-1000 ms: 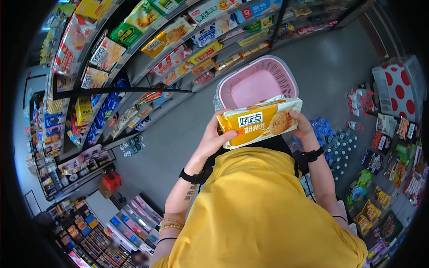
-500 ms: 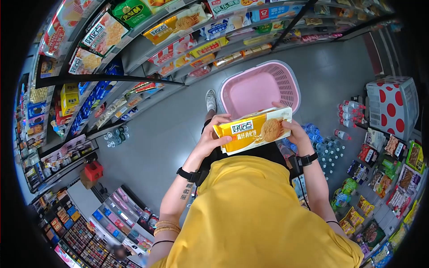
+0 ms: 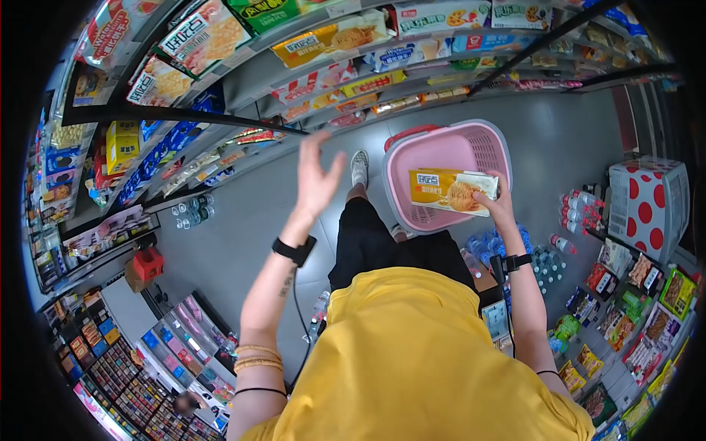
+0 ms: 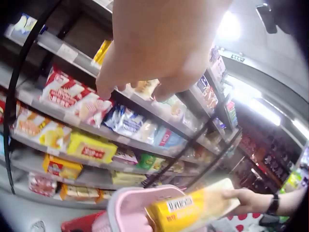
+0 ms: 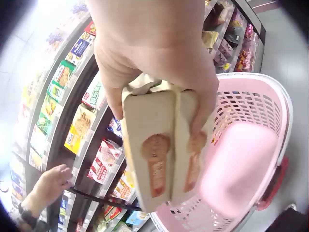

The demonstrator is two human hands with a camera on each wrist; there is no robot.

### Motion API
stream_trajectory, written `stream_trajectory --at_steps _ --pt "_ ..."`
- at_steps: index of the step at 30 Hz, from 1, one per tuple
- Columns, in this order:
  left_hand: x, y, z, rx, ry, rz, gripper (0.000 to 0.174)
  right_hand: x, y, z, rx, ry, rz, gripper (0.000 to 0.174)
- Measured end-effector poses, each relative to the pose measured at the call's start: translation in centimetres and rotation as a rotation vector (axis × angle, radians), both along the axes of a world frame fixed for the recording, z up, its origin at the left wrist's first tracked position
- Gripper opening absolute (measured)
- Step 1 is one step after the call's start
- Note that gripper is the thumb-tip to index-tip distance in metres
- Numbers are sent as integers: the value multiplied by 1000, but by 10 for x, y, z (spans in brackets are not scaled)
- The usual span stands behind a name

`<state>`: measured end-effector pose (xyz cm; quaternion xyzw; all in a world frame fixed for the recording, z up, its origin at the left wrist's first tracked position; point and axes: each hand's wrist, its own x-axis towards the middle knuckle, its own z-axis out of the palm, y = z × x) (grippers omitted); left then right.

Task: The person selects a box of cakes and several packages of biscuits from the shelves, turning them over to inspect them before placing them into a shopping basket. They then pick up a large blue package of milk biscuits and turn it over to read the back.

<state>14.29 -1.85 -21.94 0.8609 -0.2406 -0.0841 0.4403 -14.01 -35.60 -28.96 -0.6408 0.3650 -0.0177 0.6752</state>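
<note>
My right hand (image 3: 500,206) grips the end of the yellow and white biscuit packs (image 3: 450,192) above the pink basket (image 3: 423,158). From the right wrist view, two packs (image 5: 157,150) stand side by side, pinched between thumb and fingers of the right hand (image 5: 159,63). My left hand (image 3: 316,176) is raised near the shelves, fingers spread, holding nothing. In the left wrist view the left hand (image 4: 159,53) hangs in front of shelved packets, and the packs (image 4: 193,205) show over the basket rim (image 4: 116,208).
Shelves of packaged snacks (image 3: 331,40) curve along the front and left. Bottles (image 3: 193,211) stand on the floor at left, more (image 3: 548,264) at right. A red-dotted white container (image 3: 647,206) sits at far right. A red basket handle (image 3: 412,134) lies along the rim.
My left hand has let go of the packs and moved up and left towards the shelves. My right hand has carried them forward over the basket.
</note>
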Motion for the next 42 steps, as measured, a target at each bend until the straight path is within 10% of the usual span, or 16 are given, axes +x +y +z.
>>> stream_trajectory --at_steps 3,13,18,24,27,37,42 --pt "75 5 7 12 -211 73 57 7 7 -15 -547 82 126 67" --pt "234 -18 -19 -44 -90 182 87 -11 51 -27 -448 124 -10 71" --pt "241 -34 -1 -317 359 150 59 -17 67 -12 -444 190 -59 73" --pt "253 -33 -6 -319 596 59 66 -18 72 0 -451 234 -82 75" --pt "250 -30 -6 -267 548 80 71 -20 75 4 -420 225 -125 76" --pt "118 -32 62 -44 -742 98 53 -36 63 13 -513 48 -104 77" --pt "1 -13 75 -84 -543 181 53 -51 38 19 -578 23 -7 75"
